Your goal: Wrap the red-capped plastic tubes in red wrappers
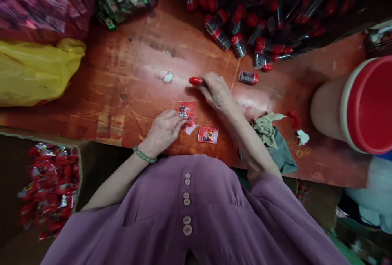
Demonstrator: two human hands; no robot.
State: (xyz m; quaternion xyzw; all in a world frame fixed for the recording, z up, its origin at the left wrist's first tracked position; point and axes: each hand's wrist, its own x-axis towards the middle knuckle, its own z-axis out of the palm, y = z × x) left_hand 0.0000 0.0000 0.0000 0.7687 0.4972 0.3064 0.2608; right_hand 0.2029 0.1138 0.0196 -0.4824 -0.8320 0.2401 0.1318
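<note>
- One packet [190, 109] lies on the table [137, 69], right at the left hand [165, 129]; thumb and fingertips meet at its edge, but pinching or merely pressing, I can't tell.
- Second packet [208, 134], just beside, closer to the table's near edge and the shirt [196, 183].
- And the right hand [217, 92] is pinching a tube [196, 81], red cap poking out leftward, well in from that near edge!
- Leftward, a wide stretch of tabletop runs from the left hand to the yellow bag [36, 73].
- Ahead, tabletop reaches up to the tube heap [273, 3]; one loose tube [248, 77] lies nearer, right of the right hand.
- Tighter on the right: cloths [266, 130] by the forearm, tub [329, 110] beyond.
</note>
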